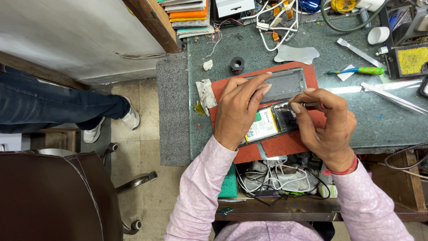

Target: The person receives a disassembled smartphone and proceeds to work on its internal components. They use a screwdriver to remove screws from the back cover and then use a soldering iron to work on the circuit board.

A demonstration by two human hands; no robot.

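Head view of phone repair at a grey-green stone-topped desk. The opened smartphone with its back cover off, white battery and dark circuit board exposed, lies on a red rubber work mat directly beneath both hands. The left hand lies flat on the phone's near end, fingers together and stretched forward onto the grey perforated metal tray just beyond its fingertips; it presses rather than grips. The right hand has thumb and fingers pinched together on a slim metal-shafted tool, its tip at the board beside the battery; whether the tip is a driver or a pick cannot be told. Further out from the right hand lie a blue and green handled brush and silver metal tweezers. For good work at this step, the left hand should probably keep steady downward pressure so the phone does not slide on the mat, while the right hand holds the tool upright on its seat and turns with light force, since a slip could likely scar the board or pierce the battery
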